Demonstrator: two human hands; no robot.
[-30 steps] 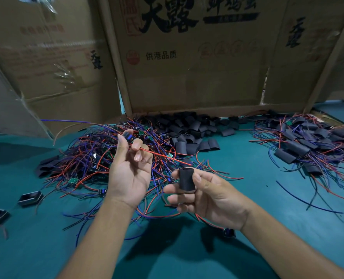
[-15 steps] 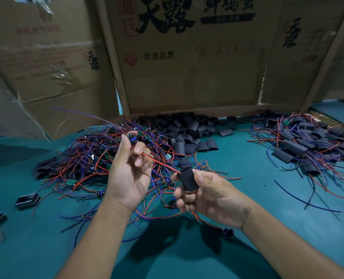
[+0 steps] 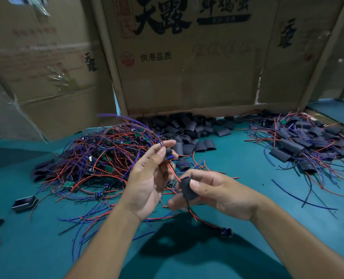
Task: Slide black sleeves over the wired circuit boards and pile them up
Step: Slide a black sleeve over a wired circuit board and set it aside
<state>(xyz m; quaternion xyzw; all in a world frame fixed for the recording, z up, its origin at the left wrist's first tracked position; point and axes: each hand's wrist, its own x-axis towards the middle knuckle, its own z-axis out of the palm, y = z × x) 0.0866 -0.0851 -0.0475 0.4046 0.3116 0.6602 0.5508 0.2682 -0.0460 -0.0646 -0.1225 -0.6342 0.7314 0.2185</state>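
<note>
- A small assembly workshop or factory bench, set up for manual piecework.
- The work surface is a teal table [image 3: 237,170] with parts lying in bulk heaps on it.
- Far left: a tangled pile of wired circuit boards [image 3: 98,158], red and blue leads everywhere.
- Far centre: a heap of loose black sleeves [image 3: 189,129].
- Far right: a pile of sleeved boards [image 3: 304,141].
- Flattened printed cardboard cartons [image 3: 187,61] stand at the far edge as a makeshift screen.
</note>
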